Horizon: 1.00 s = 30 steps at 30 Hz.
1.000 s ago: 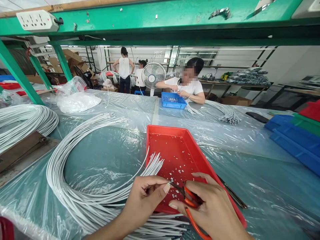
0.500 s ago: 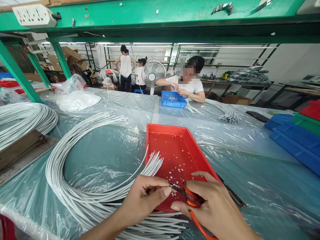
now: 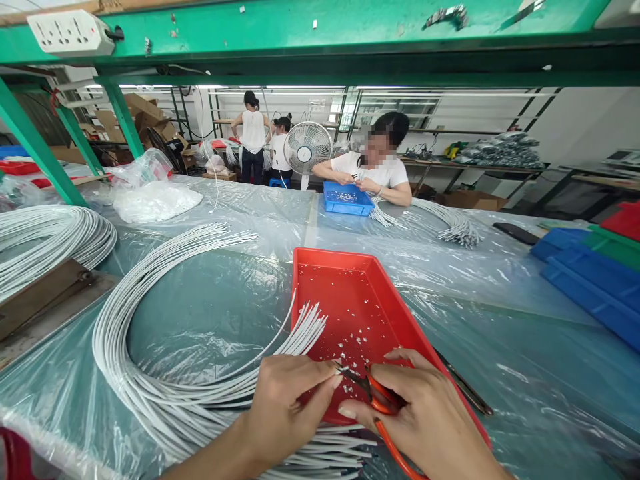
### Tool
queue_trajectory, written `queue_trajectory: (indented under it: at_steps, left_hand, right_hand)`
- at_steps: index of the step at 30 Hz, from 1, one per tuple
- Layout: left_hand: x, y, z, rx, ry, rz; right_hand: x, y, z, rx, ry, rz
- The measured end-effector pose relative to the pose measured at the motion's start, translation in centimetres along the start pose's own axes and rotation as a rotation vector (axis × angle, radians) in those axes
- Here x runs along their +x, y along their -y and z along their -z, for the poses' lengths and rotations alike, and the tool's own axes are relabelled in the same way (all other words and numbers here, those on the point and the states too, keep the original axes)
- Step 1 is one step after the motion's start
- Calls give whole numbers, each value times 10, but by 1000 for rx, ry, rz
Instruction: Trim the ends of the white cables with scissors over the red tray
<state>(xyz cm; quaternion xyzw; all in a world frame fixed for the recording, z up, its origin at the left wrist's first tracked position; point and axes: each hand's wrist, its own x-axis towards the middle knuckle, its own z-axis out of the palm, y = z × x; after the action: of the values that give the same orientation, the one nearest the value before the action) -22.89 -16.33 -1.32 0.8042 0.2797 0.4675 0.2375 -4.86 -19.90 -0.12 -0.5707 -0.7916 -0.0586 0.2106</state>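
My left hand (image 3: 295, 400) is closed in a pinch over the near part of the red tray (image 3: 345, 287). A small pale tip, seemingly the end of a white cable, shows between thumb and forefinger; the rest is hidden by the hand. My right hand (image 3: 425, 413) grips orange-handled scissors (image 3: 387, 400), with fingers around the loops. Their dark blades reach to my left fingertips. A looped bundle of white cables (image 3: 120, 320) lies to the left, with one set of ends over the tray's edge and more ends below my hands. Small white scraps are scattered in the tray.
A dark metal tool (image 3: 465, 383) lies right of the tray. Another cable coil (image 3: 60, 247) and a metal block (image 3: 45, 293) are at left. Across the table a person works over a blue tray (image 3: 347, 200). Stacked blue bins (image 3: 595, 280) stand right; a green shelf beam (image 3: 280, 33) crosses overhead.
My left hand has turned slightly, its fingertips rising a little at the scissor blades. My right hand shifts only slightly with the scissors. The cable bundle and tray stay put.
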Motion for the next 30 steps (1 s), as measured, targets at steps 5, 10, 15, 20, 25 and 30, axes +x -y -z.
queue_trajectory:
  at_steps: [5, 10, 15, 20, 25, 30]
  left_hand:
    - [-1, -1, 0, 69, 31, -25]
    - [10, -8, 9, -274, 269, 276]
    - [15, -6, 14, -594, 362, 443]
    - [9, -4, 10, -379, 240, 380]
    - [2, -3, 3, -75, 58, 166]
    - [4, -6, 1, -261, 72, 465]
  right_hand:
    - [0, 2, 1, -25, -48, 6]
    - [1, -1, 2, -48, -111, 63]
    - [1, -3, 3, -19, -116, 127]
    - [-1, 1, 3, -37, -19, 14]
    - [-1, 4, 1, -22, 6, -59]
    - [2, 0, -5, 184, 29, -145]
